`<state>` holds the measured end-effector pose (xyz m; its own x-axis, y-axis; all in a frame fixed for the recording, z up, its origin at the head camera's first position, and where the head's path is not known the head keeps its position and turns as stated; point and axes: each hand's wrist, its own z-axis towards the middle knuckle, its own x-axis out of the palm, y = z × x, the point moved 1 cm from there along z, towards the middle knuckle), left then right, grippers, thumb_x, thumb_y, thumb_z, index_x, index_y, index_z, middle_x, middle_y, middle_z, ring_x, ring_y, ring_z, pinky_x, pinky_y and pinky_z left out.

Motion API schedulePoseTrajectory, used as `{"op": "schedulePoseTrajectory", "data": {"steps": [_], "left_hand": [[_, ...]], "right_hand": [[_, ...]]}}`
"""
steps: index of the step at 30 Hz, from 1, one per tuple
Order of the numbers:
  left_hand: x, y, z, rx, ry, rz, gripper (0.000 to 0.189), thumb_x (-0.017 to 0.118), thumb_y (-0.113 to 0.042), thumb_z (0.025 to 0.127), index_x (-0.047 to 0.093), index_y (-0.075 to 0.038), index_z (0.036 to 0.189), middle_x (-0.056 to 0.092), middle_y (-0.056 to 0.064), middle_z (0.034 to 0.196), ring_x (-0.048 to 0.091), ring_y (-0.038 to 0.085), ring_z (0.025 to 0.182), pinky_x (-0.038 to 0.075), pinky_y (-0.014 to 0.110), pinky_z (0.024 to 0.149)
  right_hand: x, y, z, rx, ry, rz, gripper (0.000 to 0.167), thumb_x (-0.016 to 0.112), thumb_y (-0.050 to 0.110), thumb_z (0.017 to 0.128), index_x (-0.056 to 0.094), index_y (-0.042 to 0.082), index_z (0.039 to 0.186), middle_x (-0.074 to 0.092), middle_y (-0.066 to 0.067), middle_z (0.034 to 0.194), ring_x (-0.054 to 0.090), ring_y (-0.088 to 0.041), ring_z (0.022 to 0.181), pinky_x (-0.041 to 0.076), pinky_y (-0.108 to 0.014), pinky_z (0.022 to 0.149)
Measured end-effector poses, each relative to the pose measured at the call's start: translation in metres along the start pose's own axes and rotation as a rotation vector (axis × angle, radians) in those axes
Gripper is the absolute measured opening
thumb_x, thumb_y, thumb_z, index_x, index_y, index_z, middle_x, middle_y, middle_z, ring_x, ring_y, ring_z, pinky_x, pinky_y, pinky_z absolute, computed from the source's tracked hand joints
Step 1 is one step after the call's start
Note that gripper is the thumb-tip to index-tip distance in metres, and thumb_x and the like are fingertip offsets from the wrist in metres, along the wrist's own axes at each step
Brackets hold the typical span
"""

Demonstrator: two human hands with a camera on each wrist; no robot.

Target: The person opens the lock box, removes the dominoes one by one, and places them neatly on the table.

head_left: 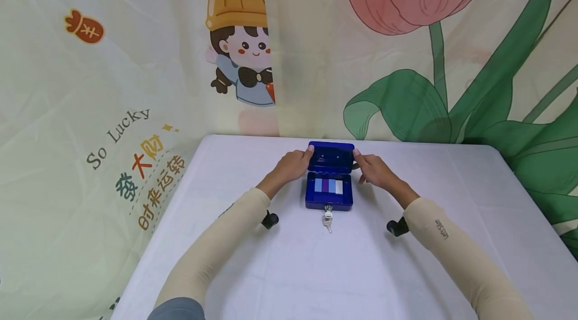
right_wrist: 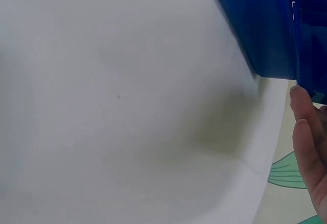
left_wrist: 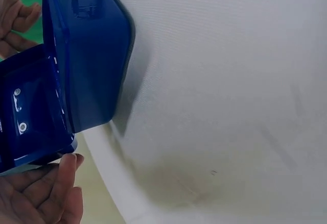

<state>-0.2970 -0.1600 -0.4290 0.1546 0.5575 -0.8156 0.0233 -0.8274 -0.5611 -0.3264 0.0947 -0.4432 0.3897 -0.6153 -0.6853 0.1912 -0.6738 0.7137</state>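
A small blue cash box (head_left: 316, 203) stands on the table near its far edge, lid up. Its raised lid (head_left: 331, 157) shows a dark blue inside. Blue, purple and white strips (head_left: 328, 186) lie in the base; their kind is unclear. Keys (head_left: 328, 220) hang from the lock at the front. My left hand (head_left: 292, 165) holds the lid's left edge between thumb and fingers, seen also in the left wrist view below the lid (left_wrist: 36, 101). On the opposite edge my right hand (head_left: 375, 169) grips the lid, its fingers (right_wrist: 309, 152) partly cut off in the right wrist view.
A white cloth covers the table (head_left: 298, 270), whose far edge lies just behind the box. Behind it hangs a printed curtain (head_left: 311, 59) with a cartoon figure and a large tulip. Black wrist cameras (head_left: 397, 227) sit under both forearms.
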Motion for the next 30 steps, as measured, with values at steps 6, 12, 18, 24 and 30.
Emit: {"op": "schedulePoseTrajectory", "data": {"steps": [6, 12, 18, 24, 30], "left_hand": [[0.001, 0.006, -0.007, 0.002, 0.042, 0.02, 0.077, 0.018, -0.058, 0.106, 0.056, 0.0, 0.14, 0.062, 0.017, 0.136, 0.058, 0.035, 0.126, 0.047, 0.049, 0.106], [0.003, 0.014, -0.013, -0.001, 0.098, 0.027, 0.078, 0.021, -0.061, 0.105, 0.051, -0.001, 0.145, 0.06, 0.016, 0.14, 0.055, 0.034, 0.131, 0.044, 0.049, 0.11], [0.004, 0.019, -0.02, 0.033, 0.159, 0.001, 0.08, 0.025, -0.065, 0.103, 0.05, -0.002, 0.146, 0.06, 0.015, 0.141, 0.054, 0.032, 0.132, 0.043, 0.049, 0.111], [0.007, 0.022, -0.025, 0.098, 0.197, 0.021, 0.08, 0.031, -0.066, 0.102, 0.05, -0.002, 0.145, 0.06, 0.016, 0.139, 0.056, 0.031, 0.129, 0.046, 0.047, 0.109], [0.013, 0.025, -0.027, 0.116, 0.229, 0.048, 0.085, 0.042, -0.069, 0.097, 0.044, -0.001, 0.149, 0.056, 0.017, 0.144, 0.056, 0.031, 0.13, 0.047, 0.048, 0.107]], "right_hand": [[0.004, -0.006, -0.003, 0.0, 0.014, -0.023, 0.08, 0.016, 0.058, 0.106, 0.047, -0.005, 0.145, 0.067, -0.023, 0.127, 0.071, -0.027, 0.07, 0.054, -0.035, 0.07], [0.005, -0.01, -0.004, -0.01, -0.001, -0.077, 0.071, 0.024, 0.054, 0.108, 0.054, -0.002, 0.14, 0.07, -0.02, 0.121, 0.069, -0.02, 0.069, 0.055, -0.04, 0.076], [-0.001, -0.01, -0.006, -0.02, -0.043, -0.121, 0.063, 0.04, 0.054, 0.105, 0.058, 0.003, 0.136, 0.071, -0.016, 0.113, 0.067, -0.019, 0.068, 0.055, -0.037, 0.074], [-0.005, -0.007, -0.01, -0.029, -0.079, -0.143, 0.05, 0.054, 0.045, 0.102, 0.061, 0.005, 0.132, 0.069, -0.018, 0.111, 0.067, -0.021, 0.071, 0.055, -0.031, 0.064], [-0.002, -0.001, -0.013, -0.065, -0.103, -0.168, 0.043, 0.061, 0.041, 0.098, 0.067, 0.005, 0.12, 0.071, -0.014, 0.103, 0.063, -0.023, 0.081, 0.053, -0.03, 0.064]]}}
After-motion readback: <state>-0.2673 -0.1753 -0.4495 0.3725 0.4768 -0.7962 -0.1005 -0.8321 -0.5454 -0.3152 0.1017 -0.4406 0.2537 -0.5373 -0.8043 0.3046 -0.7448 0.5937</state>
